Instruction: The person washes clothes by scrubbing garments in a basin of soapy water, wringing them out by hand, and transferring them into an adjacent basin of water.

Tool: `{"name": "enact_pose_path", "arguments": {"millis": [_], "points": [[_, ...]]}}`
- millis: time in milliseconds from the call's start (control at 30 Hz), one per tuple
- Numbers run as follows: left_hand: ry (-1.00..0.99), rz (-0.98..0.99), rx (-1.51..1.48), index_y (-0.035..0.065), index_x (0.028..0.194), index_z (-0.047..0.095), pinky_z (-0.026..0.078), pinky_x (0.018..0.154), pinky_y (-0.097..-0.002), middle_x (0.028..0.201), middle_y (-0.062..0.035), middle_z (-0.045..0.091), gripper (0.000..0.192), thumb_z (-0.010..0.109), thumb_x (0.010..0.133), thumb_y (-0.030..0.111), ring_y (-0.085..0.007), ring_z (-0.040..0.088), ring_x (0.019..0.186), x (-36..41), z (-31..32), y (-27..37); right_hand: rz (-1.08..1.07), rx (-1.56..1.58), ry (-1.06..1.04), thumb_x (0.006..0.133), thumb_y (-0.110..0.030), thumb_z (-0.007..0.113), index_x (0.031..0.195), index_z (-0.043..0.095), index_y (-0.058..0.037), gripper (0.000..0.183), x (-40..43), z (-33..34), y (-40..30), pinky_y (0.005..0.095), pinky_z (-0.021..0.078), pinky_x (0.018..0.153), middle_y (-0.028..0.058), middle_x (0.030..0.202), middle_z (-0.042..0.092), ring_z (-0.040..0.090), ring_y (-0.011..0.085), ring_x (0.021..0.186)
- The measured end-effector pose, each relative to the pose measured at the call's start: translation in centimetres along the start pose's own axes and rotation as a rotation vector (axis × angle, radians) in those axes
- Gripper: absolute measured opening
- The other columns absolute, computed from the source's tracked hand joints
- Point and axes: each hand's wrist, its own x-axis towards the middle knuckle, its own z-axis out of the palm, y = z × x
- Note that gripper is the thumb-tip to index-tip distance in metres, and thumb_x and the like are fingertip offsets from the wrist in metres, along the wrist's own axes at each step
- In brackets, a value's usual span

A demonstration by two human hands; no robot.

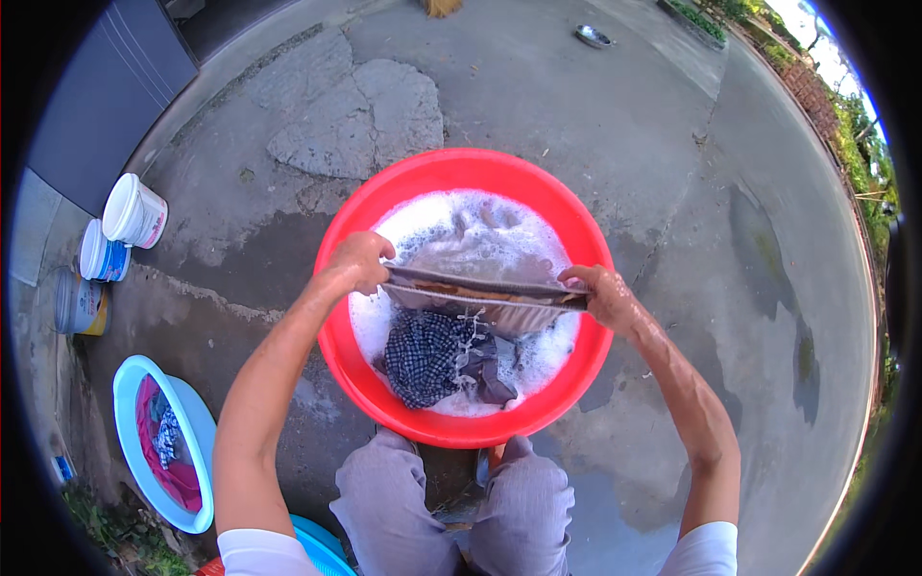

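Between my two hands a wet grey-brown garment [490, 286] is stretched by its waistband or hem, above a red plastic basin [461, 432]. My left hand [360, 263] grips one end near the basin's left side. The other end is in my right hand [606, 297], over the right rim. The lower part of the garment hangs into white soap suds [461, 209]. A dark checked cloth [425, 356] lies bunched in the basin on the side nearer me. Beside it, a dark grey cloth piece [495, 381] shows through the foam.
At lower left stands a light-blue tub [205, 425] with pink and patterned clothes. Several lidded buckets [148, 216] line the left wall. Part of a blue basin [317, 543] shows by my left arm. A metal bowl [593, 36] and broom bristles [441, 7] are farther off on the concrete.
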Motion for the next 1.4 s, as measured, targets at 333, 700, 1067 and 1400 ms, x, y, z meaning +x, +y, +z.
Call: {"name": "enact_pose_path", "arguments": {"millis": [333, 700, 1067, 1400], "points": [[0.055, 0.305, -0.505, -0.0043, 0.096, 0.067, 0.058, 0.066, -0.0269, 0.084, -0.011, 0.069, 0.022, 0.053, 0.08, 0.001, -0.0153, 0.068, 0.07, -13.5, -19.3, 10.0, -0.015, 0.126, 0.163, 0.08, 0.003, 0.047, 0.095, 0.07, 0.0036, 0.027, -7.8, -21.3, -16.1, 0.0243, 0.0473, 0.055, 0.0055, 0.073, 0.066, 0.057, 0.0096, 0.06], [0.349, 0.582, 0.637, 0.0064, 0.099, 0.063, 0.05, 0.078, -0.043, 0.087, -0.0161, 0.063, 0.054, 0.081, 0.065, 0.043, -0.0332, 0.062, 0.091, -21.4, -9.6, 9.9, -0.202, -0.298, -0.033, 0.076, -0.026, 0.076, 0.105, 0.067, -0.0023, 0.038, -15.4, -14.7, -17.6, 0.0378, 0.0499, 0.078, 0.0157, 0.094, 0.065, 0.063, 0.0249, 0.083], [-0.038, 0.218, -0.605, -0.0043, 0.131, 0.05, 0.038, 0.105, -0.0372, 0.132, -0.0183, 0.054, 0.058, 0.067, 0.077, 0.002, -0.0331, 0.043, 0.13, -23.3, 13.0, 1.3, -0.07, 0.22, 0.035, 0.087, -0.017, 0.062, 0.102, 0.064, -0.0017, 0.021, -21.0, 8.6, -6.2, 0.0428, 0.0477, 0.081, 0.0176, 0.096, 0.061, 0.06, 0.0359, 0.091], [0.259, 0.348, -0.505, 0.0047, 0.111, 0.062, 0.051, 0.084, -0.0358, 0.104, -0.0089, 0.06, 0.049, 0.078, 0.065, 0.007, -0.0271, 0.063, 0.098, -27.3, 16.4, 8.6, -0.244, 0.657, 0.005, 0.089, -0.012, 0.062, 0.114, 0.059, 0.0022, 0.029, -23.3, 12.9, -13.8, 0.0376, 0.0495, 0.083, 0.0157, 0.107, 0.057, 0.06, 0.0297, 0.102]]}}
